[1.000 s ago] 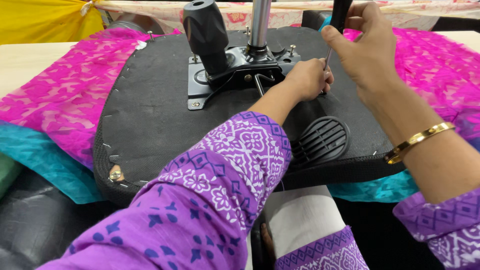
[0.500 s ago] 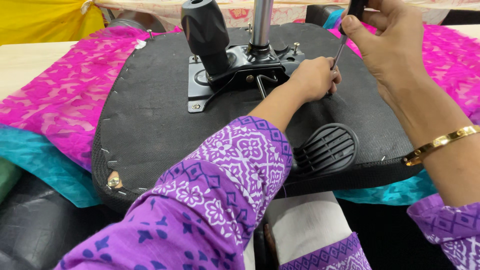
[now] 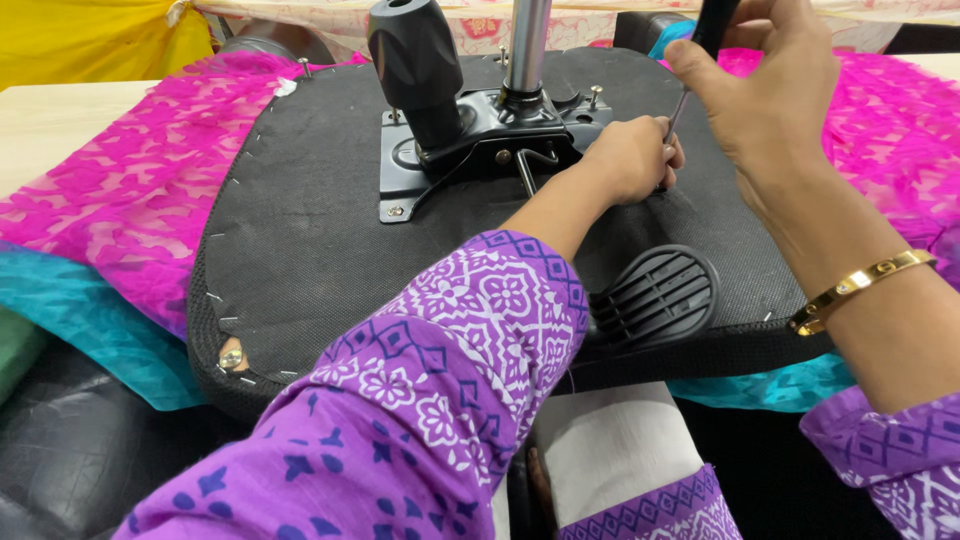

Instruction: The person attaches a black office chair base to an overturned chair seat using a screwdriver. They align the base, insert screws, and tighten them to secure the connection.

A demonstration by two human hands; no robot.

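Head view: upturned chair seat [image 3: 300, 250] fills centre, metal mechanism plate [image 3: 480, 150] near its far edge. Left hand [image 3: 630, 155] fisted beside plate, right of it — fingers closed at screwdriver [image 3: 705, 40] tip. Right hand [image 3: 770, 95] grips handle above. Pink cloth [image 3: 110, 200] left of seat, bare seat fabric between.

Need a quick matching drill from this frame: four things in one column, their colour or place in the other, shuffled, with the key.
Things:
1. screwdriver
2. bracelet
3. vent cover
4. metal pole

Place or colour:
A. gold, on the right wrist
B. black and ribbed, near the seat's front edge
C. gripped in the right hand
D. rising from the black bracket

Pairs: 1-C, 2-A, 3-B, 4-D
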